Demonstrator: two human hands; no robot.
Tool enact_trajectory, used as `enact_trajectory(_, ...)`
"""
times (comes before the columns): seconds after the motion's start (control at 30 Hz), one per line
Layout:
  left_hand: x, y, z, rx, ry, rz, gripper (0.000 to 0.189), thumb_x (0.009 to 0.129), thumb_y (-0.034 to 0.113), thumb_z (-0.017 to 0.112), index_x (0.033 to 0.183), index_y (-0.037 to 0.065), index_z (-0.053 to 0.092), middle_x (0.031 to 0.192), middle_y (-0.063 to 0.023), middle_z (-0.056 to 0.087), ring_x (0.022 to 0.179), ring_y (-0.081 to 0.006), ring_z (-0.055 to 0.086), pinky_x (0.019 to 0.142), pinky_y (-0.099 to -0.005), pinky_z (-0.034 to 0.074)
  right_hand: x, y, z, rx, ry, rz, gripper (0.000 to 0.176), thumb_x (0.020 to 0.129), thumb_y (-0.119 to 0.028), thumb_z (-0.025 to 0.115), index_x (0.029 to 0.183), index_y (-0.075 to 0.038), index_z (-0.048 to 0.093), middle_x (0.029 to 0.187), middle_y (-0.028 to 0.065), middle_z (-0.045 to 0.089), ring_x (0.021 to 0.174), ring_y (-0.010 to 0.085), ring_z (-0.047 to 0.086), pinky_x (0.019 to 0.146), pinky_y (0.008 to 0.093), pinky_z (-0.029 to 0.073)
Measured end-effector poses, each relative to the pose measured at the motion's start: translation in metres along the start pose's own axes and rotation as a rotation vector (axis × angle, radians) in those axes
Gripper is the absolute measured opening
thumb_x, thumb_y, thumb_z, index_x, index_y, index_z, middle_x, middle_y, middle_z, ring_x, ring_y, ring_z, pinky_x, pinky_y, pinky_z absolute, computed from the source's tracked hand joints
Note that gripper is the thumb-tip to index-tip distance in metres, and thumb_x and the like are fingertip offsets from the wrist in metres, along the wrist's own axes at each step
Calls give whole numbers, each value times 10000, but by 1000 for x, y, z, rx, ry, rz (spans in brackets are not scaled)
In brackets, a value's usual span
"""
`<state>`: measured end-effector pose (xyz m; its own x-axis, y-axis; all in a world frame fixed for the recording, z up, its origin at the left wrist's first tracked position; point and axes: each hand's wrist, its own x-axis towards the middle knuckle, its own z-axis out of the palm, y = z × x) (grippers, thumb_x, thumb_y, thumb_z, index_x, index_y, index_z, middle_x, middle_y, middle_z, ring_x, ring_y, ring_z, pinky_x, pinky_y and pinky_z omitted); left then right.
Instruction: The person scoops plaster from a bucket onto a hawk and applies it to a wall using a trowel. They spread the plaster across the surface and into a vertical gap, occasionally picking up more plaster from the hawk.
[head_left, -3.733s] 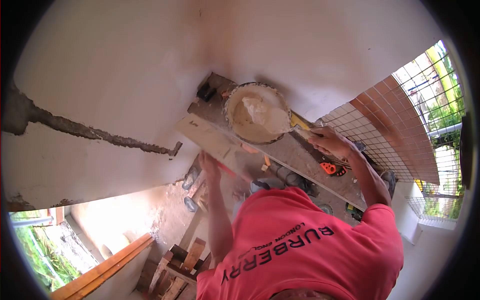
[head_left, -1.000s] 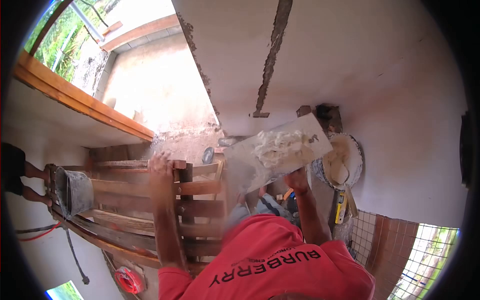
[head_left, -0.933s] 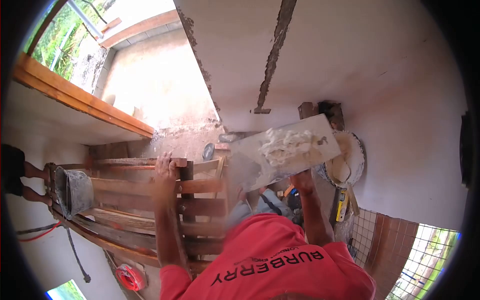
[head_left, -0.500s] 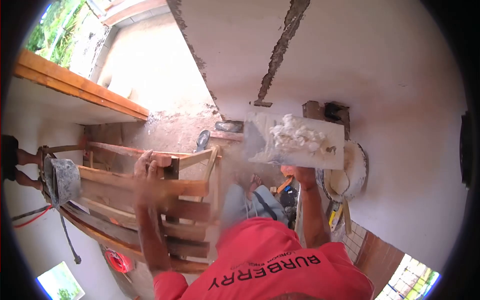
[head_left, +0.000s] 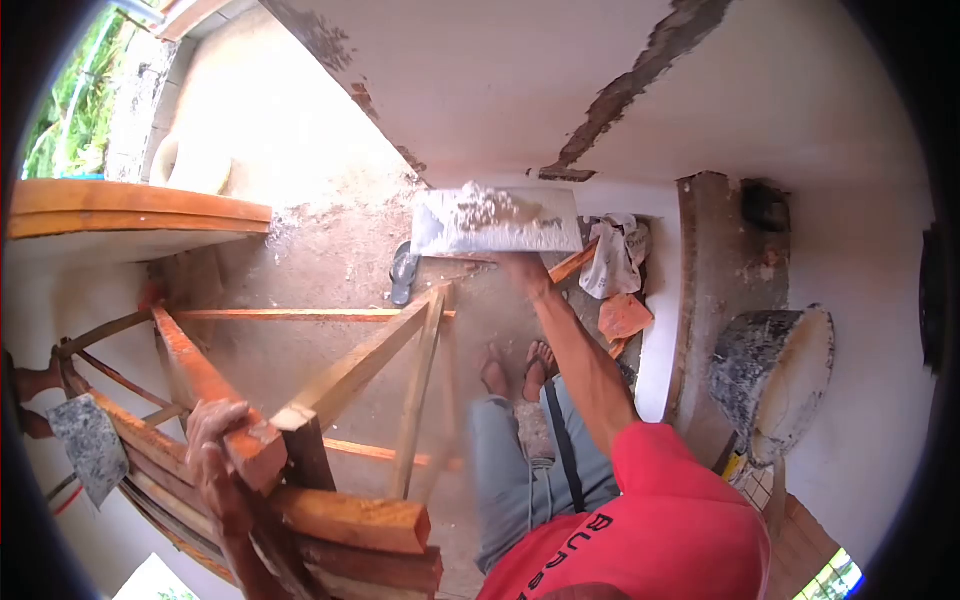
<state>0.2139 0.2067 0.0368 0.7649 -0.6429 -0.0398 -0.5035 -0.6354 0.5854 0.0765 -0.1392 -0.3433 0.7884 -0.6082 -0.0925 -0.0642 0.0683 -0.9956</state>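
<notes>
Left hand (head_left: 218, 455): gripped timber rail (head_left: 202, 370).
Right hand (head_left: 522, 268): supported board (head_left: 490, 238) underneath; couldn't tell grip.
Mix (head_left: 488, 207): judged likely to slide if tilted.

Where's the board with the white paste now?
In the head view, the board is above centre, held in the right hand, left of the white bag.

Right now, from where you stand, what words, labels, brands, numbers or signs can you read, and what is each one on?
"BURB", on the red shirt; the rest is cut off at the picture's lower edge.
Dark print on the crumpled white sack: too small and blurred to read.
</notes>
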Motion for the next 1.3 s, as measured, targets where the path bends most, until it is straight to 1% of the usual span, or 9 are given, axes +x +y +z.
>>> enact_trajectory(0.13,-3,-8,2,-25,16,-54,659,1000,507,272,993,-19,670,993,-157,653,1075,-328,574,1123,-508,271,51,41,12,616,109,128,317,909,-102,656,1214,-86,570,1163,12,593,1067,145,580,911,338,521)
enact_trajectory(0.3,0,-7,-4,15,-21,-30,612,997,471,298,994,-15,670,989,-162,653,1058,-332,576,1106,-503,288,59,-6,7,732,109,165,287,854,-68,714,1125,-61,620,1068,24,649,995,150,618,891,332,514)
enact_trajectory(0.67,-3,6,-19,25,0,94,398,997,256,364,928,13,672,978,-153,672,981,-349,589,980,-475,380,39,-357,22,673,72,53,149,917,-191,650,941,-45,664,907,24,681,914,87,615,749,245,453)
enact_trajectory(0.77,-9,0,-20,-11,24,171,379,983,260,403,908,0,670,935,-170,667,935,-366,595,899,-464,421,37,-451,5,283,-46,5,171,916,-204,624,987,-53,662,908,22,678,857,73,597,723,236,446)
enact_trajectory(0.9,-12,10,-24,-152,65,74,402,971,301,443,928,-31,666,879,-196,644,914,-395,577,835,-461,434,27,-588,25,420,3,-308,147,913,-189,603,942,-62,672,887,13,668,792,58,571,682,234,439)
enact_trajectory(1.03,-12,2,-21,-95,24,38,433,978,334,436,964,-26,675,890,-198,648,939,-376,579,868,-460,425,35,-644,26,488,-195,-737,167,955,-210,612,1030,-73,670,946,51,676,881,159,614,871,313,466)
enact_trajectory(1.07,-11,-3,-19,-97,36,63,436,977,337,435,961,-25,677,888,-197,648,938,-373,581,874,-461,424,36,-645,24,525,-263,-851,181,967,-230,627,1070,-88,672,978,60,681,920,179,627,947,333,468)
enact_trajectory(1.17,-9,-4,-13,-62,62,113,387,958,304,463,961,-24,669,883,-190,647,944,-374,583,880,-467,428,0,-569,-8,-768,377,-1109,117,901,-111,602,1000,-52,621,887,98,644,834,226,597,833,371,461)
enact_trajectory(1.3,-8,16,-18,158,22,263,422,974,306,338,978,24,651,968,-169,655,963,-365,592,917,-452,416,-34,-335,-37,-1087,347,-707,430,849,-39,564,1276,-21,523,1267,199,533,1212,353,469,1090,453,315)
